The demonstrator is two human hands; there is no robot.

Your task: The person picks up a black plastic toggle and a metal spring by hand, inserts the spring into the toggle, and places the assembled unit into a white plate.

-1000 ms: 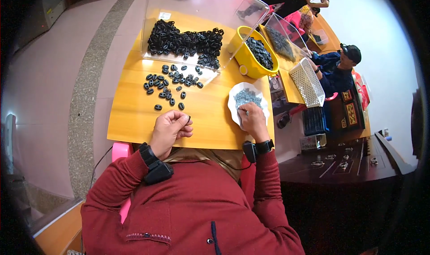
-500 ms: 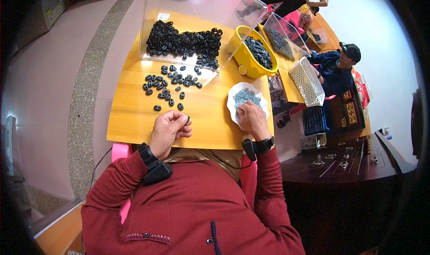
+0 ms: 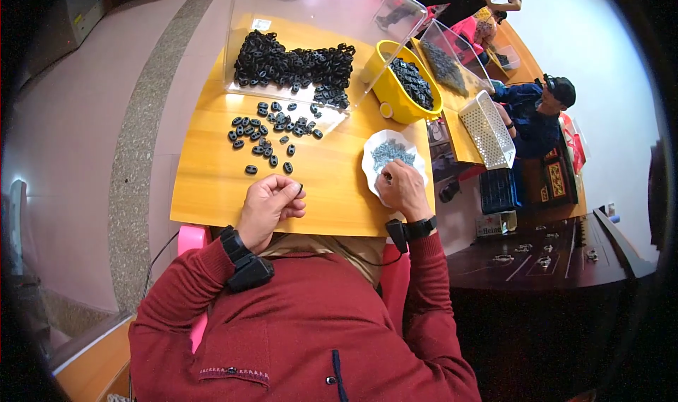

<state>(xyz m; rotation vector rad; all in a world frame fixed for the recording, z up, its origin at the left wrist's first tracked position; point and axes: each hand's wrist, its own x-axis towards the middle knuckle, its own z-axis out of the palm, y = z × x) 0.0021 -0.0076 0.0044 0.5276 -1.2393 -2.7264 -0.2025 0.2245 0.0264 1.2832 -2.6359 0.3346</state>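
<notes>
Close to the table's front edge, my left hand (image 3: pixel 270 208) pinches a small black piece (image 3: pixel 301 189) between thumb and forefinger. Its dark tip sticks out; the rest is hidden by the fingers. My right hand (image 3: pixel 405 190) reaches into a white scalloped bowl (image 3: pixel 372 180), fingers drawn together at the tips. In that bowl lie many tiny silvery-grey pieces (image 3: pixel 390 151), too small to make out singly. Whatever the right fingertips hold is hidden. Beyond my left hand, black oval pieces with two holes (image 3: pixel 273 160) are scattered on the wooden table (image 3: pixel 212 190).
A clear plastic bin (image 3: pixel 332 21) at the back holds a heap of black pieces (image 3: pixel 289 63). Right of it stands a yellow tub (image 3: pixel 381 95) full of dark pieces. Farther right are a white perforated basket (image 3: pixel 487 130) and a co-worker in dark blue (image 3: pixel 530 123).
The whole view has shifted slightly. My right hand has lifted and turned a little over the bowl. The left hand keeps its pinch on the black piece.
</notes>
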